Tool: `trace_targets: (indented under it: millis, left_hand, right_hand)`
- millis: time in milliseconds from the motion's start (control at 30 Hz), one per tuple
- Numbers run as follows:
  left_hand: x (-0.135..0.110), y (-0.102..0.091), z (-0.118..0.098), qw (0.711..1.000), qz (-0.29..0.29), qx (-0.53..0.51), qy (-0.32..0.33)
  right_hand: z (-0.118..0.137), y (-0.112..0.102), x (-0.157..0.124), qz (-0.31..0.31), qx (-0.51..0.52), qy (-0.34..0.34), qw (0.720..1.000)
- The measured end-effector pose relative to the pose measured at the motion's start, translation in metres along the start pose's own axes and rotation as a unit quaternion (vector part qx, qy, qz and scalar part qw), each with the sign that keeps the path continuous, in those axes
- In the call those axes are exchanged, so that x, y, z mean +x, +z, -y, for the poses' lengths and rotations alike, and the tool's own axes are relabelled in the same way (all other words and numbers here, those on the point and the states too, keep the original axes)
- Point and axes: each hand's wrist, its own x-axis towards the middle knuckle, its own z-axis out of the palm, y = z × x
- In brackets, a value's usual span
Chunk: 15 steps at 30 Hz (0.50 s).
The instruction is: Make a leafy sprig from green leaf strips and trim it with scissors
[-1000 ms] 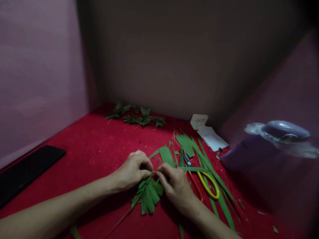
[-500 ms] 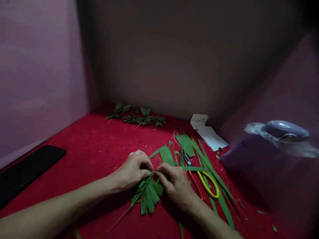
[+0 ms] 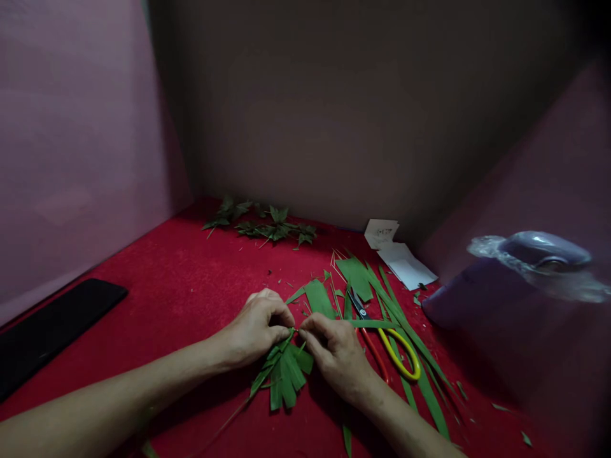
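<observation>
My left hand (image 3: 260, 327) is closed in a pinch on the top of a folded leaf piece (image 3: 286, 375), whose green strips fan out downward above the red cloth. From its lower left trails a thin brownish stem (image 3: 231, 416). Fingertip to fingertip with it, my right hand (image 3: 331, 346) pinches a tiny pale end at the top of the piece; its kind is too small to make out. Just right of my right hand lie scissors (image 3: 400, 356) with one yellow and one red handle, partly under a green leaf strip (image 3: 375, 324).
Cut leaf pieces (image 3: 319, 299) and long leaf blades (image 3: 424, 353) lie on the red cloth (image 3: 181, 267). Leafy sprigs (image 3: 277, 226) rest at the back, white papers (image 3: 407, 264) at back right. A black slab (image 3: 62, 331) lies left; a plastic-wrapped purple object (image 3: 487, 299) stands right.
Almost nothing differs. Both hands keep their pinch at the top of the leaf piece, with the right fingertips shifted only very slightly.
</observation>
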Motion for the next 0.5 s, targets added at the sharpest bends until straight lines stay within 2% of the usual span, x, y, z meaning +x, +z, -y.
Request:
trace_targets:
  millis: [500]
  left_hand:
    - [-0.0016,0.0,-0.0046,1.0,0.0,0.002,0.003]
  right_hand:
    - [-0.0016,0.001,0.0007,0.003,0.009,0.004,1.0]
